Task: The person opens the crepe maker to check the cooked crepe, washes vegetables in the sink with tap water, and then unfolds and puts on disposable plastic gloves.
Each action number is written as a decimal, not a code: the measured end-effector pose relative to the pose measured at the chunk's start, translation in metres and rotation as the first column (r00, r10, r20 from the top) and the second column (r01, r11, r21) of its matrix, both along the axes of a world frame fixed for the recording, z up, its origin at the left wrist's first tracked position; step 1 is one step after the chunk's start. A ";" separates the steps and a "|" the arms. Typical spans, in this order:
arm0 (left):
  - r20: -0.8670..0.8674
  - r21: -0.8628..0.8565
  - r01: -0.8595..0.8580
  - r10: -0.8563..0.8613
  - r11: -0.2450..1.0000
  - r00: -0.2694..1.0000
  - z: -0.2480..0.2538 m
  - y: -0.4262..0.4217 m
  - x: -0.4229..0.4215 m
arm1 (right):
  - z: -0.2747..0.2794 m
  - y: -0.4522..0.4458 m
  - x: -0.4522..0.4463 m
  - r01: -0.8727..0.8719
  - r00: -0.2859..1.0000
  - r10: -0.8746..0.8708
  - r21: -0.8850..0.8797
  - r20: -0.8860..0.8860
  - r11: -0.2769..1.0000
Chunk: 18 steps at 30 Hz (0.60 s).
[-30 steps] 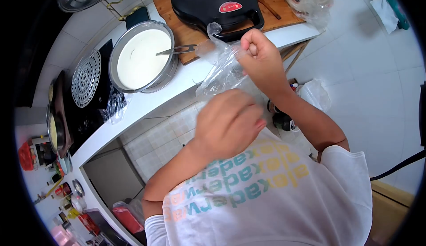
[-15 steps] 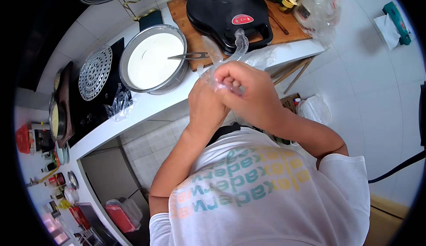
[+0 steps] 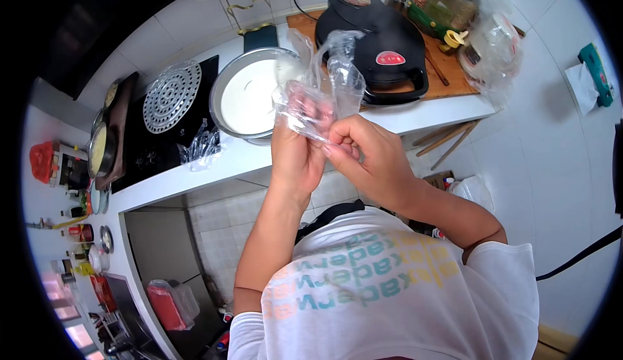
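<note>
A clear thin plastic glove (image 3: pixel 346 78) is around the fingers of my left hand (image 3: pixel 300 146), its loose plastic fingers standing up above. Through the film the fingertips show pinkish and slightly spread. My right hand (image 3: pixel 373 156) pinches the lower edge of the plastic between thumb and fingers, beside the left wrist. Just behind and left of the hands is a metal bowl (image 3: pixel 217 108) of smooth white liquid (image 3: pixel 246 100); the plastic overlaps its right side in view. A closed black electric pan (image 3: pixel 370 42) with a red label lies behind the right hand.
On the black hob (image 3: pixel 139 149) lies a round perforated metal plate (image 3: pixel 172 97), with crumpled clear plastic (image 3: pixel 203 144) nearby. The pan rests on a wooden board (image 3: pixel 454 78); a lidded jar (image 3: pixel 448 3) and a bagged container (image 3: pixel 490 52) are at the back right. The counter edge (image 3: pixel 448 115) runs before me.
The plastic has gone from being held between both hands to covering my left fingers. My right hand has moved down to its edge. The view has shifted, so the counter things appear further right.
</note>
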<state>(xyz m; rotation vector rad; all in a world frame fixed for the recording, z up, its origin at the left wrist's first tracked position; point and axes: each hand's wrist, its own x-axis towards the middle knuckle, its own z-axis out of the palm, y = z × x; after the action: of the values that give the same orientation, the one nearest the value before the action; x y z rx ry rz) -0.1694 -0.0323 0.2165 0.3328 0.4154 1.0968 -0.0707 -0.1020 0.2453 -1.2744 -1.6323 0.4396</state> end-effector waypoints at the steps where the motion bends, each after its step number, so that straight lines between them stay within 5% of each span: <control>1: 0.179 0.129 0.129 -0.151 0.983 0.972 -0.003 0.005 -0.009 | -0.001 0.002 -0.001 -0.005 1.000 0.005 -0.005 0.001 1.000; 5: 0.291 0.166 0.080 -0.127 0.983 0.948 0.018 0.002 -0.006 | 0.000 0.007 -0.009 -0.037 0.999 0.037 0.011 -0.012 0.999; 8: 0.171 0.298 -0.069 0.018 0.952 0.985 0.026 -0.001 -0.004 | 0.006 0.012 -0.012 -0.065 0.997 0.068 0.061 -0.048 0.996; 14: 0.034 0.527 -0.096 0.091 0.845 0.995 0.006 0.017 -0.007 | 0.008 0.025 -0.019 -0.119 0.992 0.123 0.196 -0.010 0.973; 18: -0.007 0.481 -0.110 0.129 0.870 0.992 0.011 0.021 -0.005 | 0.006 0.032 -0.024 -0.134 0.990 0.141 0.220 -0.014 0.966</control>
<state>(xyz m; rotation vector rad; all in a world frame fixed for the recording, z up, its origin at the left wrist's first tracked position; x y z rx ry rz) -0.1743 -0.0112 0.2271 0.7782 0.1912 1.3132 -0.0945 -0.0700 0.2512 -0.9909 -1.7000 0.3495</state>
